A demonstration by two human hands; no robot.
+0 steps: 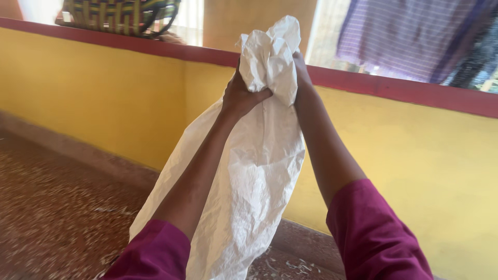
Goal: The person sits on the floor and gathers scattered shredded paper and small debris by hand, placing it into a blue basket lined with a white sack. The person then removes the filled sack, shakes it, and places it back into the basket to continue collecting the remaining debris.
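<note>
Sack [249, 176], white and woven, hangs in front of me against the yellow wall [415, 171], its bunched neck raised to the level of the red ledge [394, 85] and its body dropping toward the speckled floor [57, 207]. My left hand [241, 96] is closed tight around the gathered neck from the near side. My right hand [300, 67] sits behind the bunch, mostly hidden; it presses against the fabric, but I cannot tell how far its fingers are curled. I judge the grip sound only if both hands squeeze the same gathered folds just beneath the crumpled top, so no loose edge slips out. Keeping the neck high and the wrists close together should let the body hang straight, clear of the floor. A striped basket [119, 15] rests on the ledge and a purple cloth [404, 36] hangs beyond it, both well apart from the sack.
</note>
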